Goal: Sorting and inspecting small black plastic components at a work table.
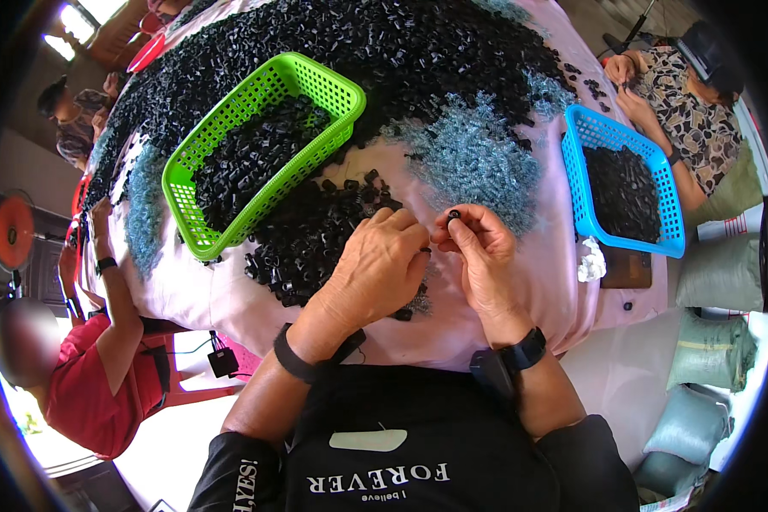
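Note:
My right hand [486, 256] pinches a small round black plastic piece [454, 214] between thumb and fingers. Close beside it, my left hand [375, 260] is closed, its fingertips pointing toward the right hand; a dark speck shows there, too small to name. Under and beyond the left hand spreads a small heap of black plastic pieces [294, 256]. Past the right hand lies a mound of tiny, shiny pale-blue pieces [474, 154]. A green basket [179, 209] of black pieces stands to the left of my hands.
A blue basket [676, 224] of black parts stands at the right, near a crumpled white tissue [590, 260]. A large black pile [435, 51] covers the far part of the pink-clothed table [538, 290]. People sit left and right; sacks [712, 350] stand at right.

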Available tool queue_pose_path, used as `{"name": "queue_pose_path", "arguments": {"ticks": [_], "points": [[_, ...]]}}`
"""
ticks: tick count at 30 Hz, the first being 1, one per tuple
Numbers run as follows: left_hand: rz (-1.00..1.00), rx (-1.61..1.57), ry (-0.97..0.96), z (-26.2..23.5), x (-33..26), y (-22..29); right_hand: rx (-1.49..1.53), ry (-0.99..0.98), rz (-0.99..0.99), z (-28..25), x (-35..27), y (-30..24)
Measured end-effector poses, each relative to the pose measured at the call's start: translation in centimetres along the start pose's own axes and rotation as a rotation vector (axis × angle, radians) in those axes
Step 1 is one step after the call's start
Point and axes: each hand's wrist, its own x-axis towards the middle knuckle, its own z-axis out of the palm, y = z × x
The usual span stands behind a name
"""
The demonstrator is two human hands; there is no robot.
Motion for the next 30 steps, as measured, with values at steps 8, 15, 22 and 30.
{"name": "queue_pose_path", "arguments": {"ticks": [8,15,22,30], "points": [[-0.091,0.012,0.079,-1.1,0.4,0.1,-0.049,0.003,0.009,0.2,0.0,0.1],[-0.118,-0.209,0.193,-1.3,1.4,0.8,-0.027,-0.104,0.054,0.4,-0.1,0.2],[-0.047,-0.061,0.190,-1.2,1.7,0.9,-0.077,-0.113,0.066,0.2,-0.1,0.2],[-0.018,0.078,0.153,-1.4,1.8,1.2,-0.097,-0.075,0.085,0.6,-0.3,0.0]]}}
